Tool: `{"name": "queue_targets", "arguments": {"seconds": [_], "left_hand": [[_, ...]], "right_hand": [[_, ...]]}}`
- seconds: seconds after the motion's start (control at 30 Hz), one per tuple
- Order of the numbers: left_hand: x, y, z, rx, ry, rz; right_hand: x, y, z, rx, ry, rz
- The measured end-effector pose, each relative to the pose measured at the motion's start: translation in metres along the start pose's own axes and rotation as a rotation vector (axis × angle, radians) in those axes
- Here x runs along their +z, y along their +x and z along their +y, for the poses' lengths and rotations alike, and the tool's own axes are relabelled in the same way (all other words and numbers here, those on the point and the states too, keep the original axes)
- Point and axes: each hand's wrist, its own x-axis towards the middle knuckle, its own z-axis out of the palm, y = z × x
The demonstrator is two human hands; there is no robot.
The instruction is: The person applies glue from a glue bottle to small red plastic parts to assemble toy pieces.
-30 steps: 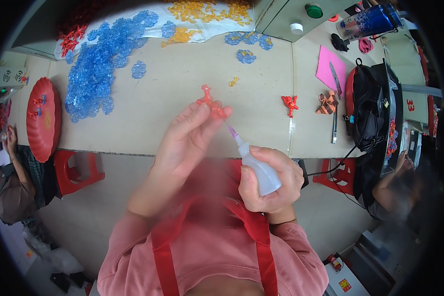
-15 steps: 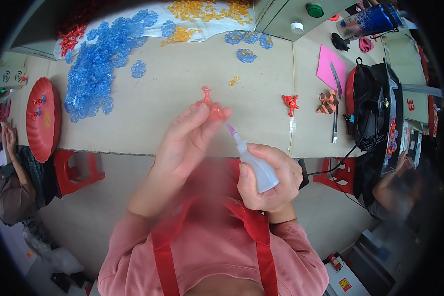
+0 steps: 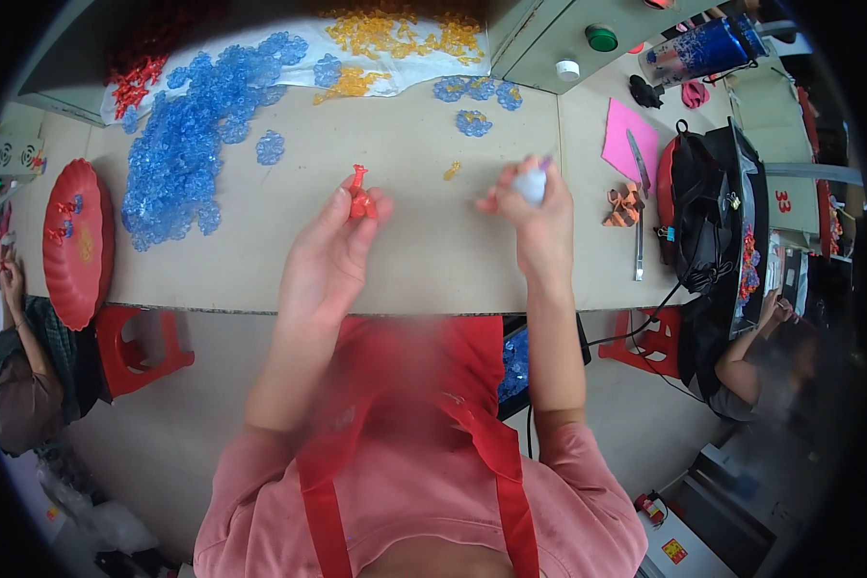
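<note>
Over the middle of the table, my left hand (image 3: 328,241) is closed, fingertips pinching a small red plastic figure (image 3: 360,200) with a long upright neck-like part. My right hand (image 3: 543,226) is further right, wrapped round a whitish squeeze bottle (image 3: 528,187) with a purple nozzle (image 3: 545,163) pointing up and away. Its fingers are slightly blurred, and the table spot right behind them is hidden. Between the two hands a small yellow piece (image 3: 452,171) lies on the table.
Blue translucent flower-shaped pieces (image 3: 178,164) are heaped at left, beside a red scalloped tray (image 3: 56,260). Yellow pieces (image 3: 385,39) lie on white cloth at the back. Tweezers (image 3: 638,246), a pink sheet (image 3: 626,130) and a black bag (image 3: 698,212) are at right. Co-workers sit on both sides.
My right hand has moved away from the figure, to the right and farther over the table, its bottle nozzle turned upward. My left hand has shifted slightly left. The loose red figure at right is no longer visible.
</note>
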Motion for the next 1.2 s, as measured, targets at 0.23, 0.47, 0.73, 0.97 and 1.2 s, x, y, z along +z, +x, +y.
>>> {"name": "queue_targets", "arguments": {"seconds": [0.23,0.47,0.73,0.97,1.2], "left_hand": [[-0.003,-0.005,0.004,0.022,0.03,-0.004],[-0.007,-0.006,0.006,0.002,-0.008,-0.068],[0.022,-0.014,-0.014,-0.116,0.136,-0.113],[0.033,-0.029,-0.029,-0.074,0.246,-0.168],[0.033,-0.033,-0.034,-0.004,0.328,-0.173]], "right_hand": [[0.023,0.063,0.001,-0.419,-1.016,-0.063],[0.007,0.055,-0.014,-0.738,-1.031,-0.132],[-0.016,-0.041,-0.013,-0.07,0.351,-0.504],[-0.017,-0.057,0.017,0.143,0.732,-0.521],[-0.014,-0.056,0.018,0.073,0.862,-0.576]]}}
